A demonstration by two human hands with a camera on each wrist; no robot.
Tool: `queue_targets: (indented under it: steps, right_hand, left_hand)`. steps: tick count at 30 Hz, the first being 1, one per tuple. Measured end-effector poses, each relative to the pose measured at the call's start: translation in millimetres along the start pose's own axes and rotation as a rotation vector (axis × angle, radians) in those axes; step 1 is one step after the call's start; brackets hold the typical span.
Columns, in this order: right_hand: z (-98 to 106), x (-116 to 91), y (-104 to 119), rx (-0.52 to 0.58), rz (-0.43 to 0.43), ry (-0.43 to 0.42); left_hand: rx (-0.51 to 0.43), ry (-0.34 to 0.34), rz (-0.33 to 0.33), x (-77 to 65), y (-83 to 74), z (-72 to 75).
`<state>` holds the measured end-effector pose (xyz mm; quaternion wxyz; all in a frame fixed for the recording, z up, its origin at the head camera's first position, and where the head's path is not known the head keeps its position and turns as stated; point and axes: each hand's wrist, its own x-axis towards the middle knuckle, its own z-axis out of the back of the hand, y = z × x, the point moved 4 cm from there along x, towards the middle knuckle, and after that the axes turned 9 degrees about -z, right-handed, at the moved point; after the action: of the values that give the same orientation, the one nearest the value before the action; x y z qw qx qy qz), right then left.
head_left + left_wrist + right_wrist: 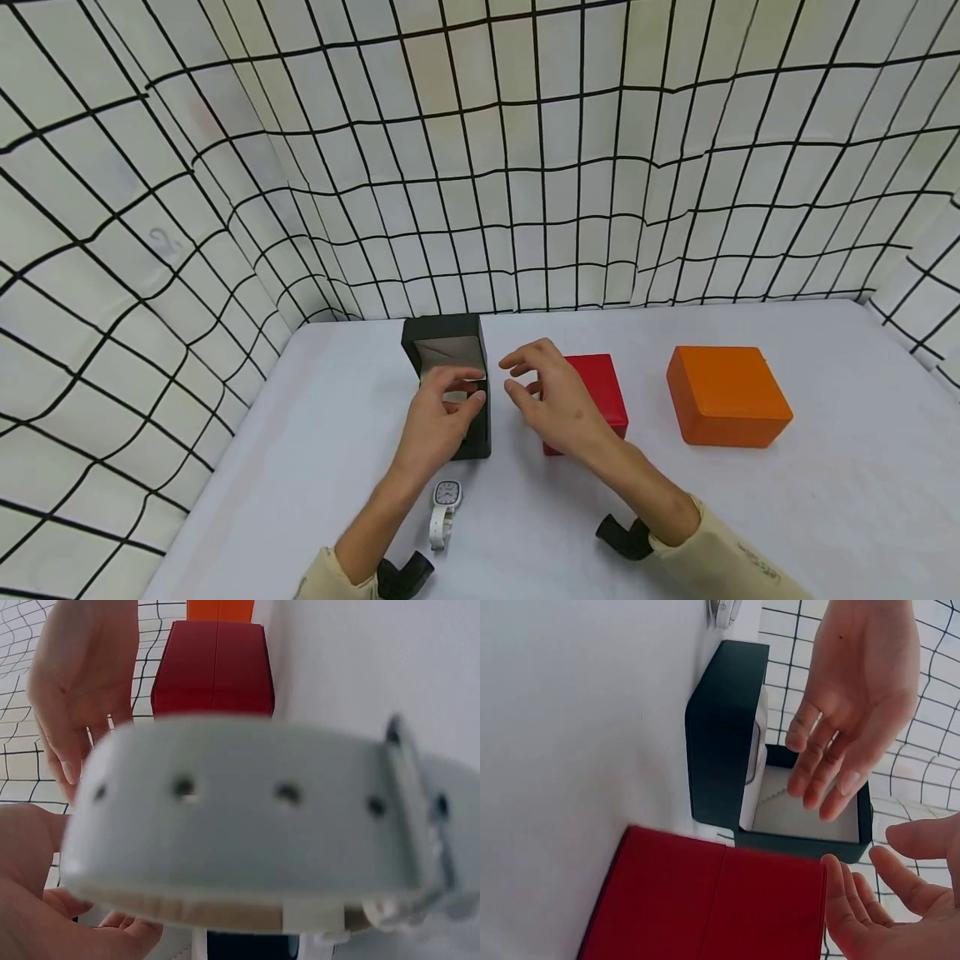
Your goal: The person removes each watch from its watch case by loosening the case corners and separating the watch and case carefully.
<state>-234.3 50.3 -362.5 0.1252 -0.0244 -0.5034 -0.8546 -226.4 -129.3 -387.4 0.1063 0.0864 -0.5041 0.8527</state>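
A dark green box (447,327) stands with its lid raised, pale lining showing inside. My left hand (441,415) hovers over its front part, fingers loosely bent, and I see nothing in its grasp. In the right wrist view the left hand (859,697) hangs above the box, apart from the lid. My right hand (558,400) is in the air between the green box and a closed red box (600,387), partly covering the red one; its fingers are relaxed and hold nothing. A white wristwatch (446,504) rests on the table near my left forearm, its strap (240,817) large and blurred in the left wrist view.
A closed orange box (727,396) sits to the right of the red one. All of this stands on a white-covered table (322,400). Black-lined netting (540,167) over pale walls encloses the table's back and sides.
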Motion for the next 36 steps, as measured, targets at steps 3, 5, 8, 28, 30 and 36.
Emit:
queue_targets:
  steps: [3,5,8,28,30,36]
  right_hand:
    - [6.2,-0.3,-3.8,-0.012,0.004,-0.015]
    - [9.8,-0.1,-6.5,-0.017,0.004,-0.020]
    - [15.4,0.1,-10.3,-0.019,-0.008,-0.026]
    - [50.6,-2.9,-36.7,-0.143,-0.072,-0.100]
    - [53.9,-4.0,-39.7,-0.153,-0.077,-0.103]
    - [63.0,-7.1,-49.2,-0.176,-0.116,-0.105]
  left_hand:
    - [-0.004,0.010,-0.011,-0.6,-1.4,-4.6]
    - [-0.009,0.015,-0.018,-1.0,-1.6,-7.6]
    - [-0.023,0.028,-0.023,-1.7,-1.6,-11.7]
    - [-0.031,0.124,0.004,-5.0,-6.6,-33.2]
    - [-0.040,0.135,0.007,-5.6,-6.6,-35.5]
    - [-0.086,0.169,0.015,-8.2,-6.2,-41.1]
